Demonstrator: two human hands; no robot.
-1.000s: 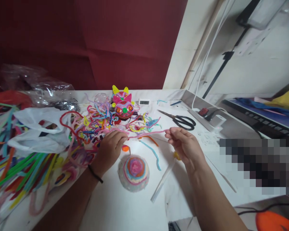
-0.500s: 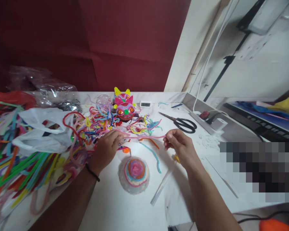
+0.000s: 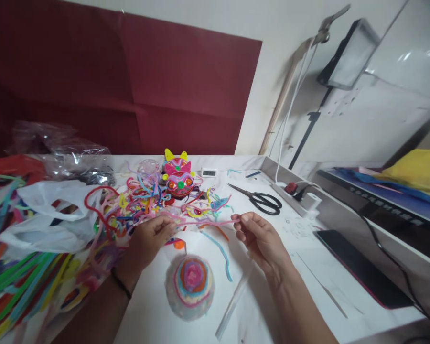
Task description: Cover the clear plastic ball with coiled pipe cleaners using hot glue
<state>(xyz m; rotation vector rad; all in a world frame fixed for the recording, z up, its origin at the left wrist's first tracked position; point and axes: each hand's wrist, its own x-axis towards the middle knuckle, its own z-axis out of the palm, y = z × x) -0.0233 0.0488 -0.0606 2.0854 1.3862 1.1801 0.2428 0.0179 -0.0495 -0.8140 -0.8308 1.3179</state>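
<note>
Both of my hands hold one pink pipe cleaner (image 3: 204,221) stretched between them above the white table (image 3: 157,315). My left hand (image 3: 148,238) pinches its left end beside a tangle of coloured pipe cleaners (image 3: 143,200). My right hand (image 3: 260,239) pinches the right end with thumb and forefinger. Just below the hands sits a dome wrapped in spiralled coloured pipe cleaners (image 3: 189,285). A loose blue pipe cleaner (image 3: 220,251) and an orange piece (image 3: 179,244) lie between the hands.
A pink and yellow pipe-cleaner figure (image 3: 178,176) stands at the back. Black scissors (image 3: 261,200), a power strip (image 3: 299,198) and a small digital clock (image 3: 208,172) lie to the right. A white plastic bag (image 3: 46,220) and bundles of pipe cleaners (image 3: 21,282) fill the left. A dark phone (image 3: 361,274) lies right. A white stick (image 3: 232,301) lies near the dome.
The camera has tilted up, so everything sits lower in view. My hands have come slightly closer together, still holding the pink pipe cleaner between them.
</note>
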